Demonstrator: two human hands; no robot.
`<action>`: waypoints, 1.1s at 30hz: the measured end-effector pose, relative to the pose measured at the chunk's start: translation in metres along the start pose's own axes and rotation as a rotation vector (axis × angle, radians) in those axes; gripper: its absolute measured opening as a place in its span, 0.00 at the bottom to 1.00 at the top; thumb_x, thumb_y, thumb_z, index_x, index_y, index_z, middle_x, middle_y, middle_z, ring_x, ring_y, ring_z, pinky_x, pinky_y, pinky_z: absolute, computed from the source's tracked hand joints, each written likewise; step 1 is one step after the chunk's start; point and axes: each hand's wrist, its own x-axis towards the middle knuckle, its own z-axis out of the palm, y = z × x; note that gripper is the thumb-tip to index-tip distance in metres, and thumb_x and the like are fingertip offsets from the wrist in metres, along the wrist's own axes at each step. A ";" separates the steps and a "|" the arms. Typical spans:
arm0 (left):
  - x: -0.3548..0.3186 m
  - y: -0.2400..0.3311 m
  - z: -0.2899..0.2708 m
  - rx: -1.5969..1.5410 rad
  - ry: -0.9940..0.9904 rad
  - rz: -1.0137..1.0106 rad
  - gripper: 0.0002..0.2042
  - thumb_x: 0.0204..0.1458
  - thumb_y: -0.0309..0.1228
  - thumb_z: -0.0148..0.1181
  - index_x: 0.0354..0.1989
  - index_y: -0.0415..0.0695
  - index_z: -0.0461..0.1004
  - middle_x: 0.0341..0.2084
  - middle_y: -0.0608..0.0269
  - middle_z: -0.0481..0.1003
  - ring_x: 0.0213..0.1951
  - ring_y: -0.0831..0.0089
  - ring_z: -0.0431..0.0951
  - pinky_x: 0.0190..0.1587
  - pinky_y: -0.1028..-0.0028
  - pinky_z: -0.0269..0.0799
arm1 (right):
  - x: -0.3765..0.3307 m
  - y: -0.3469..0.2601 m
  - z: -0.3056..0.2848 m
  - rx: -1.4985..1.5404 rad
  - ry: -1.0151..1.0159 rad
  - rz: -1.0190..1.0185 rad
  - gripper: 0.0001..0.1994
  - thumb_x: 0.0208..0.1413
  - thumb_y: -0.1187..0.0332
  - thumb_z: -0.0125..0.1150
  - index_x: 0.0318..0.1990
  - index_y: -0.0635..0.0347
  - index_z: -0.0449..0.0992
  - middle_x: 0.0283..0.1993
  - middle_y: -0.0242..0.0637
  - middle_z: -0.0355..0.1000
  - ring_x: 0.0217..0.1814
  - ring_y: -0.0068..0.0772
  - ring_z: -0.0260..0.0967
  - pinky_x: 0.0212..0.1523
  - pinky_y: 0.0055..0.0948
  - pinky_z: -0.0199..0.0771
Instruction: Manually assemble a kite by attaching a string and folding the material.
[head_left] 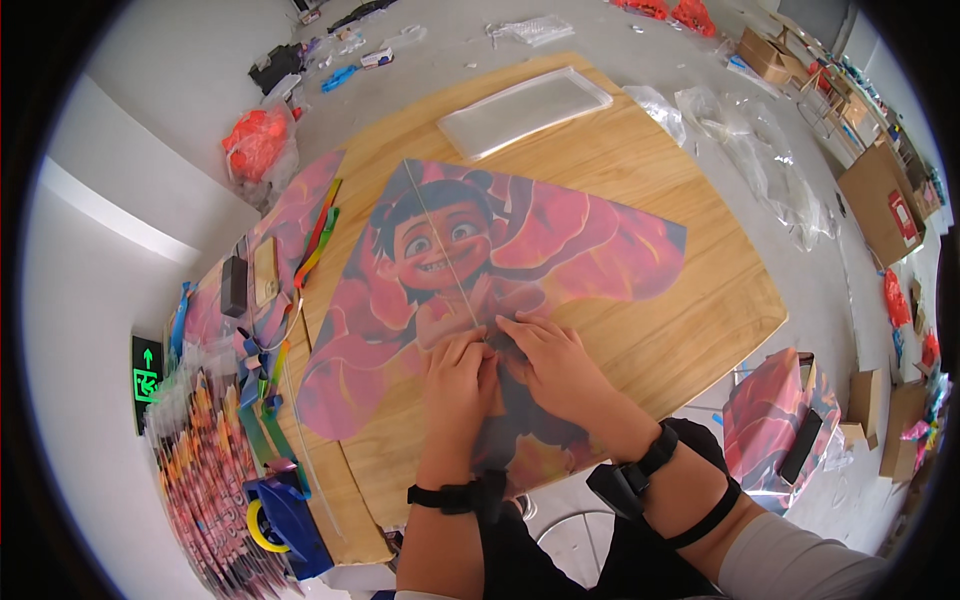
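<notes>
A kite [600,240] printed with a cartoon figure and red-pink flames lies spread on the wooden table in front of me. Its thin pale rod [438,235] runs from the top tip down to my fingers. My left hand [461,375] has its fingers curled in and pinched at the lower part of this rod. Close against it on the right, my right hand [548,362] bends its fingers onto the same spot. The small part between the fingertips is mostly hidden. Below the hands, the kite's dark lower part hangs toward the table's near edge.
A clear plastic sleeve stack [525,112] lies on the table's far side. Left are another printed kite sheet [300,205], a black block [234,287], coloured ribbons [318,235], a blue tape dispenser [290,525] and packaged kites [215,480]. Cardboard boxes [880,205] stand on the right.
</notes>
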 end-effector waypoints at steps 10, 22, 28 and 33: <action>0.008 -0.002 -0.002 0.004 -0.105 -0.063 0.04 0.55 0.25 0.61 0.37 0.40 0.74 0.45 0.55 0.81 0.48 0.50 0.78 0.49 0.58 0.72 | -0.007 0.002 0.000 -0.080 -0.069 -0.014 0.20 0.62 0.68 0.55 0.62 0.58 0.72 0.65 0.42 0.71 0.74 0.44 0.59 0.64 0.46 0.63; 0.016 -0.004 -0.008 0.111 -0.033 0.031 0.04 0.51 0.27 0.65 0.34 0.45 0.78 0.35 0.59 0.82 0.44 0.56 0.80 0.48 0.61 0.71 | -0.028 -0.014 -0.008 -0.376 -0.224 -0.080 0.25 0.57 0.70 0.53 0.65 0.52 0.71 0.76 0.38 0.58 0.81 0.44 0.47 0.78 0.52 0.46; 0.020 -0.008 -0.007 0.074 -0.046 -0.021 0.02 0.54 0.26 0.62 0.35 0.44 0.77 0.34 0.59 0.82 0.41 0.55 0.79 0.46 0.60 0.71 | -0.030 -0.013 -0.010 -0.356 -0.226 -0.070 0.26 0.53 0.71 0.56 0.63 0.54 0.73 0.75 0.38 0.59 0.81 0.44 0.47 0.77 0.55 0.47; 0.022 -0.004 -0.009 0.094 -0.061 -0.046 0.03 0.57 0.26 0.60 0.38 0.43 0.76 0.34 0.58 0.81 0.39 0.54 0.79 0.44 0.60 0.72 | -0.033 -0.013 -0.007 -0.324 -0.170 -0.070 0.27 0.48 0.73 0.60 0.61 0.55 0.74 0.73 0.38 0.62 0.80 0.45 0.50 0.76 0.55 0.51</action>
